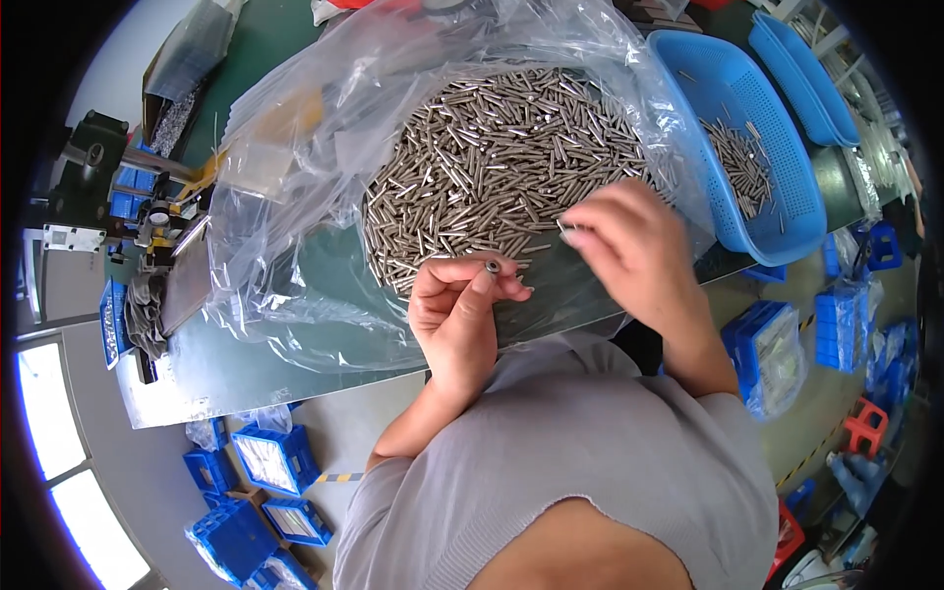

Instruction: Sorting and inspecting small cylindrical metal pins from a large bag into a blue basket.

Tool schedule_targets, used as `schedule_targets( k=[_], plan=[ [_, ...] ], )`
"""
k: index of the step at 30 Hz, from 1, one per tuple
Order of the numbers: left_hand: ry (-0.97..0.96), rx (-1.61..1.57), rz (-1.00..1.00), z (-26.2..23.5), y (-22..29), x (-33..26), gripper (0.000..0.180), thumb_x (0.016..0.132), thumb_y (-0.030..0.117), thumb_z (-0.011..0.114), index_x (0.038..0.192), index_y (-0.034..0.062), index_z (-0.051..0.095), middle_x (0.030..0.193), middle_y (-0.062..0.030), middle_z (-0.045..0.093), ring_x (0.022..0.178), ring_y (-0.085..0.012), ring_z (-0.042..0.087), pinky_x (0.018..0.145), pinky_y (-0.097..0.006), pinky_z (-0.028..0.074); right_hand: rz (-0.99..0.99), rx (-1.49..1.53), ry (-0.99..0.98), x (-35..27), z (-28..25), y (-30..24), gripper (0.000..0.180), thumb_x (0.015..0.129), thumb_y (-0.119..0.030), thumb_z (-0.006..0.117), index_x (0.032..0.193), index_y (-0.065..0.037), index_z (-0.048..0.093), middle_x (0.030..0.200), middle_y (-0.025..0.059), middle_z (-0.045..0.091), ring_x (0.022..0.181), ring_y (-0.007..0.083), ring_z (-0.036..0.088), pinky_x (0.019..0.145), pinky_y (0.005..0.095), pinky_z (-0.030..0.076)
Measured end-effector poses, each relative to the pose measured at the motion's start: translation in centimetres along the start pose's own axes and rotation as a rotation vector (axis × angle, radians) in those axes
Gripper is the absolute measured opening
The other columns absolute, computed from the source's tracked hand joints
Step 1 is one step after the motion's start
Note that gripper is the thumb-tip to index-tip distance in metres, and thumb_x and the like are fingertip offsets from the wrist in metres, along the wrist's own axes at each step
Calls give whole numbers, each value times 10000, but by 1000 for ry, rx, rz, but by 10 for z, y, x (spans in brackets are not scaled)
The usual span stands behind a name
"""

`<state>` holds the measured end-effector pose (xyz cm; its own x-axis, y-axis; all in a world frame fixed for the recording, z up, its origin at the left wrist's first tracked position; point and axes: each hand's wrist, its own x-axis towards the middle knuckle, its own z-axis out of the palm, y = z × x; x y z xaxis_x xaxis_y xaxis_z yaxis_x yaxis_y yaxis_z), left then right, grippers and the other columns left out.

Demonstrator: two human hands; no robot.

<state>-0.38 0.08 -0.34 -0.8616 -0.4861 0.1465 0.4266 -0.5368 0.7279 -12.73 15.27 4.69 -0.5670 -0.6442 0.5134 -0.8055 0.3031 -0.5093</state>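
A large heap of slim metal pins [501, 147] lies on a clear plastic sheet [285, 216] spread over the dark green tabletop. At the heap's near edge, my left hand [457, 310] is closed, pinching a small round metal part [492, 266] with a dark centre between thumb and forefinger. My right hand [634, 251] hovers at the heap's right front, its fingertips pinched on a small shiny metal piece [566, 227]. Most of that piece is hidden by the fingers, so its full shape cannot be made out. The two hands are apart.
To the right stands a blue perforated basket [796, 187] holding some pins [737, 167], with another blue basket [806, 79] behind it. A dark metal fixture [93, 172] is at the table's left end. Blue crates [275, 460] and a red stool [865, 425] are on the floor.
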Motion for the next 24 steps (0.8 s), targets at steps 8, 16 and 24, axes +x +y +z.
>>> schedule_targets(
  k=[8,16,24],
  plan=[
    [1,15,-22,1,1,0,49,915,-20,527,963,-27,524,987,-210,625,776,-189,640,713,-349,580,-230,-277,-224,1,37,-4,64,689,-152,601,712,-93,589,758,35,544,756,205,569,638,335,478],
    [-57,14,-72,2,3,-2,48,912,-29,528,960,-29,527,983,-195,637,776,-183,643,728,-335,573,-186,-168,-168,6,32,0,85,744,-123,613,764,-62,557,730,61,569,710,231,600,628,377,484],
    [-101,60,-130,3,5,-3,57,912,-42,525,969,-39,532,985,-188,641,787,-195,656,744,-331,567,190,811,-137,-3,17,-9,26,889,-10,578,900,-10,602,871,59,629,711,98,579,632,217,451]
  ],
)
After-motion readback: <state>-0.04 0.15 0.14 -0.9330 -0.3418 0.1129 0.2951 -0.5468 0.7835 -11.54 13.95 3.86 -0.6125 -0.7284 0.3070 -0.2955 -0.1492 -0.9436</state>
